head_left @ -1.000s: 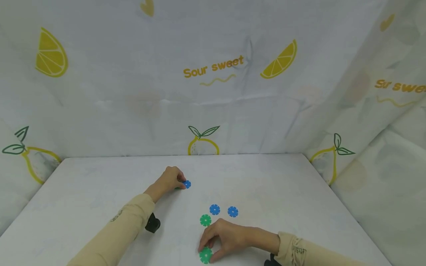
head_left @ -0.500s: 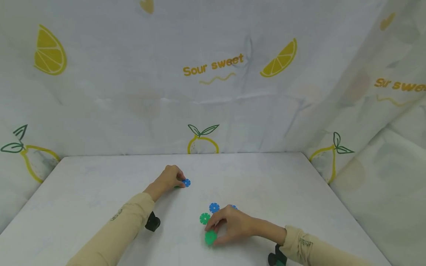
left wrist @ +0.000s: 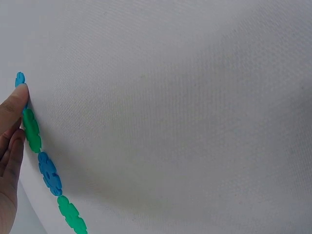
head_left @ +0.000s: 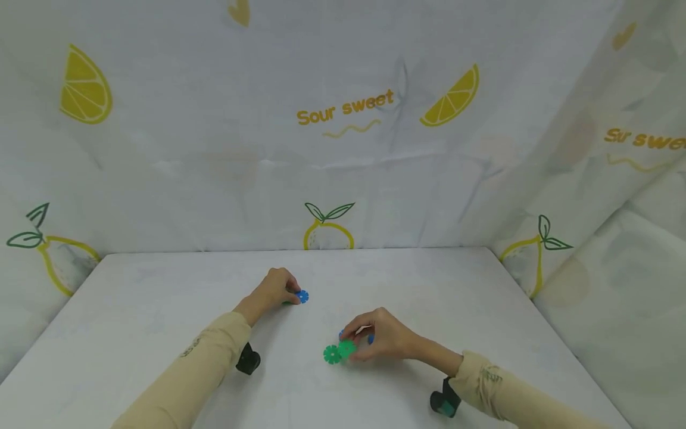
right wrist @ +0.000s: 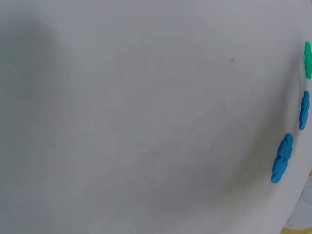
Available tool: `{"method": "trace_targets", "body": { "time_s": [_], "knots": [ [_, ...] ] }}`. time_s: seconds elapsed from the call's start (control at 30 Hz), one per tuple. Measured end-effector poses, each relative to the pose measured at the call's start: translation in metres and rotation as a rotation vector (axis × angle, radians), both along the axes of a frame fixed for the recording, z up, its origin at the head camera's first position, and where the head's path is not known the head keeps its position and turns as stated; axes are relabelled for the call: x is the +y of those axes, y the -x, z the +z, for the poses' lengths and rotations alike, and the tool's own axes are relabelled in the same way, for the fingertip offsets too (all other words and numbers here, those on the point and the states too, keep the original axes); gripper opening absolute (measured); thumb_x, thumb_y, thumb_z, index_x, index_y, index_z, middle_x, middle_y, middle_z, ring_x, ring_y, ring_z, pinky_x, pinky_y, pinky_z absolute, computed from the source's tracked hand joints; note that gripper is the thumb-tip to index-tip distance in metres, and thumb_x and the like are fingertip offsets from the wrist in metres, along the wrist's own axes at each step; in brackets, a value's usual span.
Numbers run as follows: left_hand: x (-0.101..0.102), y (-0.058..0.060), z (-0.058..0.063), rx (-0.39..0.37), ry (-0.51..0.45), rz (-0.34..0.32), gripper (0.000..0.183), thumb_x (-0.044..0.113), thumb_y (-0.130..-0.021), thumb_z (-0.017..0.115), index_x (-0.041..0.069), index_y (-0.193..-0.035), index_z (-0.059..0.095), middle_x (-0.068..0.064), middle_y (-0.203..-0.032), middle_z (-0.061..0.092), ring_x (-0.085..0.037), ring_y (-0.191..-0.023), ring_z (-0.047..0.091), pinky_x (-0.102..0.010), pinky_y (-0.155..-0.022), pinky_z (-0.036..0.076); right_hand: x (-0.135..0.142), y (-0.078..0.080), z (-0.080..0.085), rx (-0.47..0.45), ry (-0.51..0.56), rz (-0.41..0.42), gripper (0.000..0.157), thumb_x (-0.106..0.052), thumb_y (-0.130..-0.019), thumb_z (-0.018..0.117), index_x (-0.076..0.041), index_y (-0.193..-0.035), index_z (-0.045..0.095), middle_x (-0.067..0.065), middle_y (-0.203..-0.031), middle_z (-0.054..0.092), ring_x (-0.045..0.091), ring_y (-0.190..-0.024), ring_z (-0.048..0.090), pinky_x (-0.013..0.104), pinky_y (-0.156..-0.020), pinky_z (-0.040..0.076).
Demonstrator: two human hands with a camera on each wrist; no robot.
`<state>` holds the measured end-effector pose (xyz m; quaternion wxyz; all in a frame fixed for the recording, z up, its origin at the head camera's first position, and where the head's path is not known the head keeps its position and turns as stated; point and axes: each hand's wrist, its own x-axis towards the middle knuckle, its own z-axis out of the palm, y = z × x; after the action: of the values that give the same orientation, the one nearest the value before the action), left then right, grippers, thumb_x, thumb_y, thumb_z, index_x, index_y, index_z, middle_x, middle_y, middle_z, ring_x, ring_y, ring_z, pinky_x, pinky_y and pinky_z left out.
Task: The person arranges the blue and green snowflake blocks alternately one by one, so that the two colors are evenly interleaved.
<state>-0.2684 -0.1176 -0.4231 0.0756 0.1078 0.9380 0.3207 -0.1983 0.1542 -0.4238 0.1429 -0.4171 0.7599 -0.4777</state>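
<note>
My left hand (head_left: 276, 287), on the far part of the table, has its thumb and fingers on a blue notched plastic disc (head_left: 303, 296). In the left wrist view a green disc (left wrist: 31, 130), another blue disc (left wrist: 49, 172) and a second green one (left wrist: 71, 214) line up in a row after the blue disc (left wrist: 20, 78) at my thumb. My right hand (head_left: 384, 335) pinches a green disc (head_left: 348, 348), which overlaps the edge of a green disc (head_left: 331, 354) lying on the table. Behind the right fingers, two blue discs (head_left: 371, 339) are mostly hidden.
The white table (head_left: 450, 286) runs back to a white cloth wall (head_left: 241, 196) with lemon prints. Both cuffs wear a black wrist camera (head_left: 248, 359). The right wrist view shows a green disc (right wrist: 308, 60) and two blue discs (right wrist: 282, 159) along its right edge.
My right hand has carried its green disc away from the near side of the table, up to the loose discs, covering most of the blue ones. The left hand has stayed put.
</note>
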Motion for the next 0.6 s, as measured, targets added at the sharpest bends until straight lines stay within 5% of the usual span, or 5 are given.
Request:
{"method": "trace_targets", "body": {
  "time_s": [0.6],
  "knots": [
    [0.001,0.0,0.001,0.003,0.007,-0.003,0.015,0.004,-0.074,0.08,0.001,-0.086,0.073,-0.006,-0.085,0.069,-0.02,-0.087,0.062,-0.037,-0.085,0.051,-0.014,0.048,0.002,0.04,-0.055,-0.2,0.03,-0.004,-0.074,0.081,0.003,-0.102,0.071,0.013,-0.101,0.071,0.021,-0.091,0.068,0.035,-0.081,0.055]
  ]
}}
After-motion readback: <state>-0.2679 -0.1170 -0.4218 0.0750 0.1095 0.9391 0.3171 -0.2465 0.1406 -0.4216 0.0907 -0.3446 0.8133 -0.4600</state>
